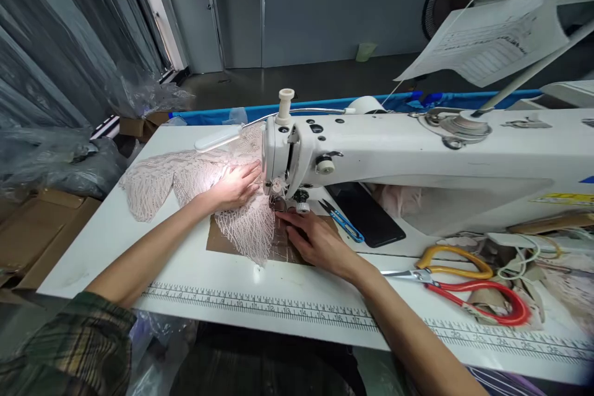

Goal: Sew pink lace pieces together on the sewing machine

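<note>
A pale pink fringed lace fabric point(155, 182) spreads over the table to the left of a white sewing machine point(371, 142) and runs under its head. My left hand point(236, 185) lies flat on the lace, just left of the machine head, fingers stretched out. Close to the presser foot and needle area, my right hand point(313, 238) rests low with its index finger reaching left; a gap shows between finger and thumb. Beneath the fringe and right fingertips is a brown patch point(220, 241) on the table. The machine head partly hides the needle.
Blue thread snips point(346, 226) and a black phone point(366, 213) lie right of my right hand. Scissors with orange and red handles point(496, 300) sit farther right among scraps. A printed ruler point(260, 306) runs along the front edge. Cardboard boxes point(46, 235) stand left.
</note>
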`<action>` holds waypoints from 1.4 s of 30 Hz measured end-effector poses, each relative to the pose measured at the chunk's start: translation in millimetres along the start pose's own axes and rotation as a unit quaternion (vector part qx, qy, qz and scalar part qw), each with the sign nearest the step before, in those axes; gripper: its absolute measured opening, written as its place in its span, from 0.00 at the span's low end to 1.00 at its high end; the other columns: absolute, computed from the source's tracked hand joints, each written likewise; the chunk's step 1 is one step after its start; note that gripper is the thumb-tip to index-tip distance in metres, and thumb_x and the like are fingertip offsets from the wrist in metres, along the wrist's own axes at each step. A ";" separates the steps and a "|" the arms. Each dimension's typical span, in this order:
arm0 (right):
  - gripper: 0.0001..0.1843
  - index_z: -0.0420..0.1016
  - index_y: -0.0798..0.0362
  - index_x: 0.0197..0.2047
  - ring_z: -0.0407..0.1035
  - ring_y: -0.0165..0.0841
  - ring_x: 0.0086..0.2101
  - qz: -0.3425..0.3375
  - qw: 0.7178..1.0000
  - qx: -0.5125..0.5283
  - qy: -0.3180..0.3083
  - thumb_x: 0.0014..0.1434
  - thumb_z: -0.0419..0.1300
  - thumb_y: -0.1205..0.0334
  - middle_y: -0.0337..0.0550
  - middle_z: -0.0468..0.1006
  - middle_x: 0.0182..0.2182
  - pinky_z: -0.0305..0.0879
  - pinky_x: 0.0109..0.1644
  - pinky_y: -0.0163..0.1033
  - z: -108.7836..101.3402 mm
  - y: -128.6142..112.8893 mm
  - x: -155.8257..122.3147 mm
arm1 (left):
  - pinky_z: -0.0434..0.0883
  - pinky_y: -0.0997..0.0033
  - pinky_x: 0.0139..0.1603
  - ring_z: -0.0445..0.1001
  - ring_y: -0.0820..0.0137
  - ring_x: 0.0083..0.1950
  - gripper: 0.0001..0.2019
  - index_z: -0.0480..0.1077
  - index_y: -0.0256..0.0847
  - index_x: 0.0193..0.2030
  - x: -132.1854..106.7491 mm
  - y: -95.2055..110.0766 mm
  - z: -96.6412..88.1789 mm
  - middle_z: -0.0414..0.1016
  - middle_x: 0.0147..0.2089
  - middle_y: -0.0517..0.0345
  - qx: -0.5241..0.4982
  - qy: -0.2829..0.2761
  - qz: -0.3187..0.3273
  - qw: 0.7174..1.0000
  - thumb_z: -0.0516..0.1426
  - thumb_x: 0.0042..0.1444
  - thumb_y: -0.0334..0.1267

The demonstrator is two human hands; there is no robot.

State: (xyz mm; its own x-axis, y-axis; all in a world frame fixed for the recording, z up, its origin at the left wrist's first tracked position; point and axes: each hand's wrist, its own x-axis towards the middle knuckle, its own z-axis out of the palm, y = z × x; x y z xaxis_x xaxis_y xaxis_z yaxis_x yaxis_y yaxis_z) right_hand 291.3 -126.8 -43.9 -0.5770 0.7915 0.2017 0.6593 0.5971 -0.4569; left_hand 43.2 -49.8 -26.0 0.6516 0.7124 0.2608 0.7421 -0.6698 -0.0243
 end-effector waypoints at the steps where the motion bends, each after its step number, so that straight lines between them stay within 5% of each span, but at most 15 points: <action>1: 0.22 0.70 0.51 0.60 0.71 0.37 0.38 -0.003 1.000 0.010 0.001 0.65 0.48 0.64 0.49 0.75 0.42 0.70 0.44 0.43 -5.0 0.3 -0.8 | 0.70 0.64 0.46 0.71 0.62 0.48 0.14 0.67 0.33 0.53 -4.9 4.3 -1.9 0.70 0.52 0.43 -0.007 0.012 0.008 1.000 0.49 0.66 0.37; 5: 0.20 0.74 0.53 0.55 0.73 0.38 0.39 -0.034 0.999 0.024 0.005 0.64 0.49 0.65 0.49 0.77 0.40 0.71 0.43 0.43 -18.9 1.5 -2.6 | 0.72 0.68 0.40 0.73 0.67 0.43 0.12 0.72 0.36 0.45 -32.5 29.3 -13.6 0.74 0.44 0.49 -0.117 0.011 0.077 0.990 0.50 0.67 0.39; 8: 0.19 0.75 0.54 0.53 0.73 0.38 0.41 -0.043 0.999 0.029 0.014 0.64 0.49 0.65 0.49 0.78 0.42 0.71 0.44 0.42 -21.0 2.9 -3.5 | 0.72 0.68 0.45 0.74 0.68 0.43 0.11 0.75 0.37 0.38 -50.6 41.9 -20.4 0.75 0.42 0.52 -0.251 -0.056 0.124 0.959 0.59 0.61 0.44; 13: 0.18 0.76 0.56 0.52 0.73 0.39 0.42 -0.033 0.999 0.042 0.010 0.64 0.49 0.66 0.50 0.78 0.42 0.70 0.45 0.42 -19.5 2.3 -7.2 | 0.72 0.71 0.44 0.73 0.69 0.45 0.07 0.76 0.38 0.34 -64.5 44.0 -18.1 0.73 0.45 0.52 -0.321 -0.071 0.065 0.942 0.59 0.61 0.38; 17: 0.16 0.74 0.54 0.53 0.72 0.38 0.43 -0.045 0.995 0.080 -0.027 0.64 0.54 0.61 0.50 0.75 0.44 0.69 0.48 0.43 -16.8 -9.9 -9.5 | 0.73 0.69 0.44 0.73 0.68 0.46 0.08 0.75 0.37 0.34 -67.4 45.0 -13.3 0.73 0.46 0.51 -0.334 -0.050 0.043 0.940 0.56 0.63 0.36; 20: 0.24 0.68 0.55 0.55 0.70 0.39 0.44 -0.051 0.994 0.091 -0.044 0.59 0.63 0.54 0.52 0.71 0.47 0.69 0.46 0.42 -9.3 -23.1 -6.4 | 0.75 0.70 0.39 0.75 0.69 0.41 0.10 0.71 0.36 0.36 -66.3 48.8 -8.4 0.74 0.41 0.50 -0.337 0.055 0.030 0.939 0.52 0.66 0.36; 23: 0.11 0.69 0.55 0.45 0.69 0.36 0.37 -0.033 0.998 0.053 -0.022 0.63 0.58 0.57 0.50 0.71 0.42 0.67 0.38 0.40 1.5 -31.9 1.4 | 0.78 0.67 0.39 0.77 0.68 0.41 0.08 0.68 0.35 0.42 -62.8 53.4 -1.8 0.76 0.39 0.49 -0.303 0.168 0.063 0.936 0.54 0.66 0.39; 25: 0.05 0.68 0.54 0.39 0.68 0.34 0.35 -0.031 0.998 0.046 0.014 0.65 0.52 0.63 0.47 0.71 0.38 0.66 0.37 0.39 7.0 -33.7 6.7 | 0.79 0.60 0.45 0.77 0.62 0.48 0.16 0.66 0.34 0.50 -60.0 56.5 2.1 0.76 0.45 0.43 -0.254 0.198 0.096 0.942 0.60 0.61 0.42; 27: 0.06 0.67 0.53 0.37 0.68 0.34 0.35 -0.049 0.995 0.066 0.051 0.65 0.50 0.65 0.46 0.72 0.35 0.66 0.38 0.40 9.7 -33.0 9.4 | 0.79 0.58 0.47 0.76 0.60 0.52 0.18 0.66 0.31 0.53 -57.5 59.0 4.3 0.75 0.49 0.39 -0.212 0.205 0.115 0.949 0.60 0.60 0.38; 31: 0.07 0.69 0.54 0.42 0.69 0.37 0.37 -0.047 0.993 0.060 0.088 0.65 0.53 0.61 0.49 0.74 0.37 0.68 0.42 0.43 11.4 -30.6 2.6 | 0.80 0.66 0.45 0.78 0.66 0.49 0.10 0.71 0.34 0.47 -55.0 60.3 3.5 0.77 0.47 0.46 -0.240 0.213 0.076 0.944 0.52 0.60 0.25; 36: 0.20 0.68 0.60 0.57 0.64 0.48 0.54 -0.139 0.989 -0.043 0.020 0.63 0.57 0.60 0.59 0.71 0.54 0.63 0.54 0.56 20.0 -33.7 -18.2 | 0.79 0.63 0.50 0.79 0.66 0.51 0.18 0.70 0.36 0.50 -56.9 56.8 5.0 0.79 0.50 0.49 -0.297 0.186 0.035 0.936 0.51 0.54 0.23; 42: 0.17 0.71 0.58 0.54 0.64 0.46 0.55 -0.157 0.987 -0.034 -0.012 0.66 0.54 0.60 0.56 0.73 0.52 0.56 0.57 0.60 27.9 -38.3 -24.1 | 0.70 0.48 0.61 0.77 0.64 0.54 0.21 0.69 0.38 0.49 -58.1 51.3 18.6 0.79 0.50 0.50 -0.265 0.133 0.112 0.949 0.48 0.49 0.22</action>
State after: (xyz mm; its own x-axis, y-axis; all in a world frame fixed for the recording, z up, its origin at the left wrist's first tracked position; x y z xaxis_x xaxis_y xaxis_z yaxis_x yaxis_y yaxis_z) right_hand 266.5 -172.4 -55.4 -0.7688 0.5627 0.3037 0.4763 0.8209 -0.3151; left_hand 46.3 -121.7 -60.3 0.6686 0.5090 0.5421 0.3608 -0.8595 0.3621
